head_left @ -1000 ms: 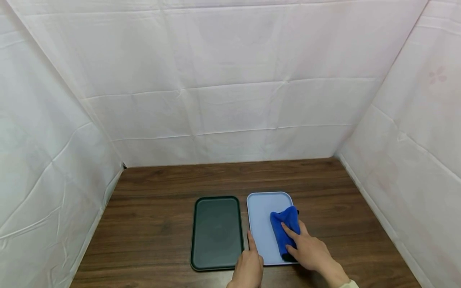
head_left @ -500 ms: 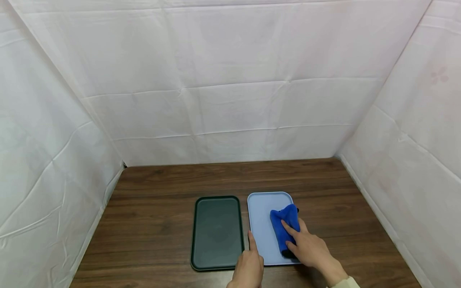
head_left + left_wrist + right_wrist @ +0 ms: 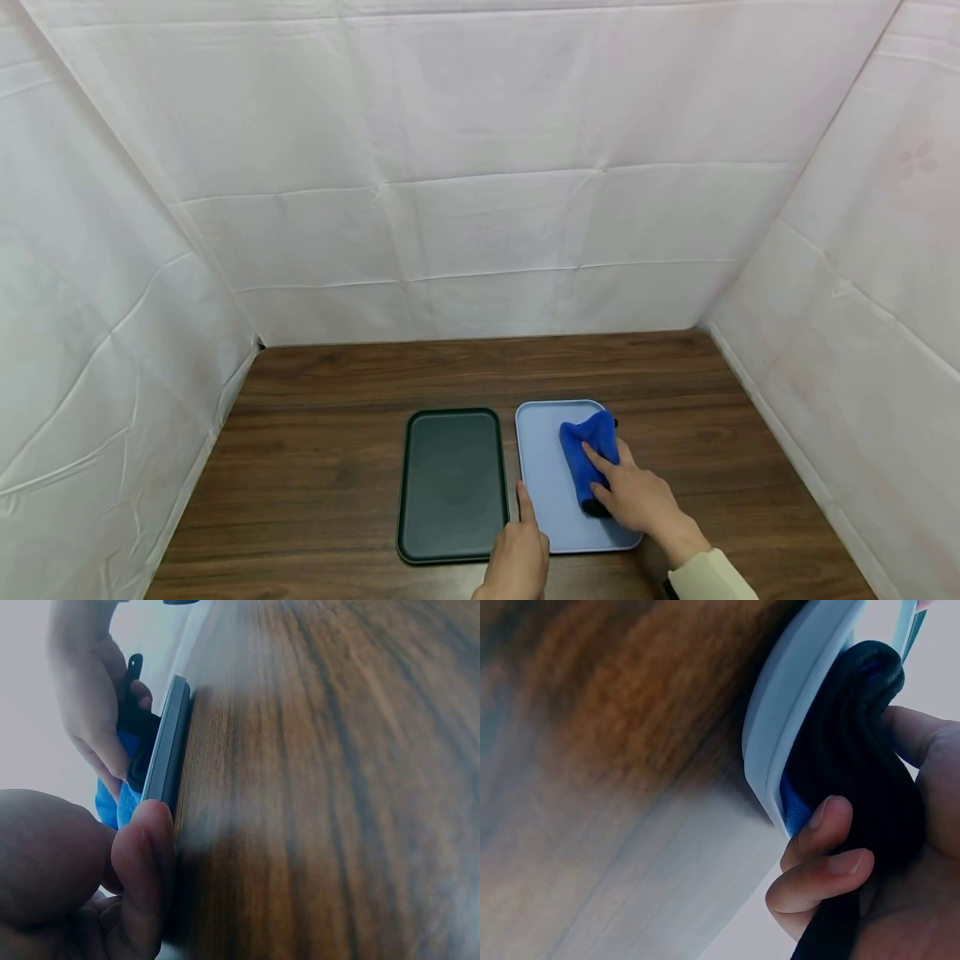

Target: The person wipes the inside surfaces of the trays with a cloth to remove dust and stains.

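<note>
A light blue tray lies on the wooden table, its long side running away from me. On its right half is a folded blue cloth, with a black part that shows in the right wrist view. My right hand holds this cloth against the tray, fingers spread over it and curled round its edge. My left hand grips the tray at its near left corner, index finger stretched along the left rim. In the left wrist view its fingertips meet the tray's edge.
A dark green tray lies just left of the light blue one, with a narrow gap between them. The brown wooden table extends on both sides. White cloth walls enclose the back and both sides.
My right hand has slid the blue cloth away from me and slightly left across the tray, uncovering the near right corner. The left hand and both trays stay in place.
</note>
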Available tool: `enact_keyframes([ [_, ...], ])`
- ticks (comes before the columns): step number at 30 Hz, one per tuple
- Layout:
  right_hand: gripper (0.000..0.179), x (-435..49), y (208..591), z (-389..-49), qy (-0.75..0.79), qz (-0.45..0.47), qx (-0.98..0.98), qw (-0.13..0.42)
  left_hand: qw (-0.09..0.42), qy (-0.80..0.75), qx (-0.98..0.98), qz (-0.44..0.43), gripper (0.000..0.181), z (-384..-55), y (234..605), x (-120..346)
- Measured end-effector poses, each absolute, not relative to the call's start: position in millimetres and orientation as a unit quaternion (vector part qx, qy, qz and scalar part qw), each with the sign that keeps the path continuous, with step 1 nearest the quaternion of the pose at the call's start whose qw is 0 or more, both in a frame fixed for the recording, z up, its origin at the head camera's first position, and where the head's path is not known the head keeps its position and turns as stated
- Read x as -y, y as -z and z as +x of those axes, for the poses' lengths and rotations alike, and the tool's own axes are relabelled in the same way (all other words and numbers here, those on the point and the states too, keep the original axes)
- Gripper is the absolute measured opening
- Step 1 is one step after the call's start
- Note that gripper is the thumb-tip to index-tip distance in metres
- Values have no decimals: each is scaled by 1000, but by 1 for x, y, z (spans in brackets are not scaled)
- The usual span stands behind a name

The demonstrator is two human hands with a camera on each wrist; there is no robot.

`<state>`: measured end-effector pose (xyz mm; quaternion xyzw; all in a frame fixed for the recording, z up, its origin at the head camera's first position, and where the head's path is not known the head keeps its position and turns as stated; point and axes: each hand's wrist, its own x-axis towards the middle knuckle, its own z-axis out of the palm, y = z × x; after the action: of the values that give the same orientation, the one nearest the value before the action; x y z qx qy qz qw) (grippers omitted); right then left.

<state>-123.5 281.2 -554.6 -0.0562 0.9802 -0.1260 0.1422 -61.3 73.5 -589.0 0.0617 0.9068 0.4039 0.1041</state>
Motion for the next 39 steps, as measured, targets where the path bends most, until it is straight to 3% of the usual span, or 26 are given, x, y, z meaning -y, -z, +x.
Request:
enact_keyframes([
  [22,63,-282,558,-155,118,-71,-981,134,111,-384,-915,52,75,-62,588,-75],
  [39,62,-277,558,-146,130,-83,-977,145,125,-384,-913,58,75,-65,591,-75],
])
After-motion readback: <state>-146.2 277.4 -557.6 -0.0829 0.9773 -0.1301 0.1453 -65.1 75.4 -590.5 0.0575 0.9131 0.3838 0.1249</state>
